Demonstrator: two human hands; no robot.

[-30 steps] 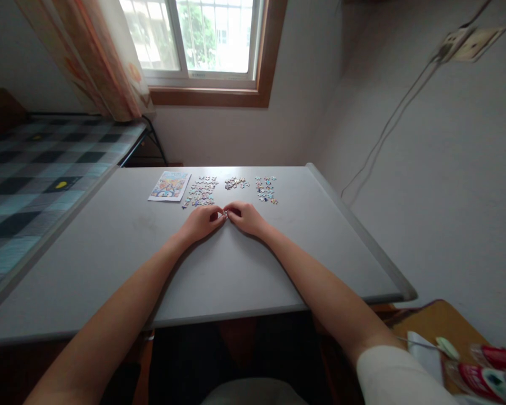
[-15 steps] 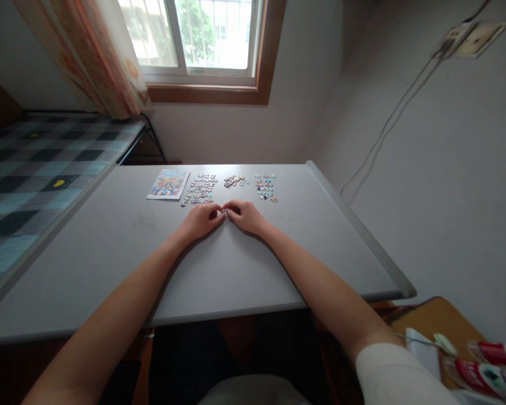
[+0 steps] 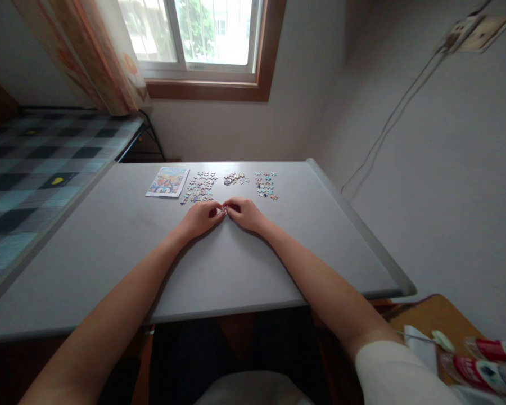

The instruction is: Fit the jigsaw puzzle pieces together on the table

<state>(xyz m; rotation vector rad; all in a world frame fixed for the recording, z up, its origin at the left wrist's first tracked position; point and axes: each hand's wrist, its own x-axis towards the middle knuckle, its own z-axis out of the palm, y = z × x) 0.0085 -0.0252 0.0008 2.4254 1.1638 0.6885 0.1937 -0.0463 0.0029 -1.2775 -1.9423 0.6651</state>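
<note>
While our forearms lay stretched across the grey table [image 3: 109, 247], our left hand [image 3: 200, 218] and right hand [image 3: 245, 214] met fingertip to fingertip near its middle. Between them sat a small puzzle piece [image 3: 225, 211], pinched from both sides, both sets of fingers curled closed around it; it was too tiny for us to tell its colours or whether it touched the tabletop. Just beyond the hands lay three loose clusters of puzzle pieces: the left cluster [image 3: 199, 189], the middle cluster [image 3: 235, 179] and the right cluster [image 3: 265, 186]. A printed picture card [image 3: 167, 181] lay flat beside the left cluster, well apart from our fingers.
</note>
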